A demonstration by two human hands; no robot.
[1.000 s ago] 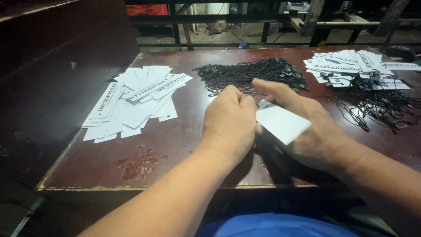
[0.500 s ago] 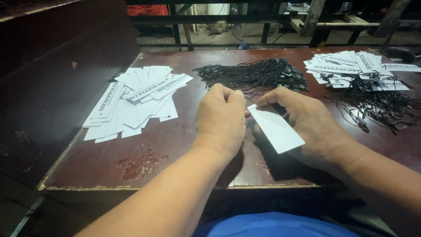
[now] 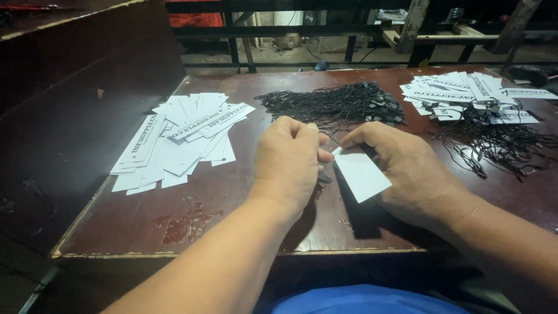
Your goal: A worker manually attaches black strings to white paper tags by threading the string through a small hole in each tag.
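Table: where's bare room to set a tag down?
Bare wood on the table along the near edge, below the left tag pile and beside the left hand. Crowded at the far side: string heap, strung tags.

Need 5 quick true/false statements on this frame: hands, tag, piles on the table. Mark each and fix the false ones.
1. The right hand holds a white paper tag. True.
2. The left hand rests flat on the pile of white tags. False: it is raised at the tag's top end, apart from that pile.
3. A heap of black strings lies beyond the hands. True.
4. The pile of white tags to the left has black strings attached. False: no strings show there; the tags with strings lie at the far right.
5. The table is white plastic. False: it is dark reddish-brown and worn.
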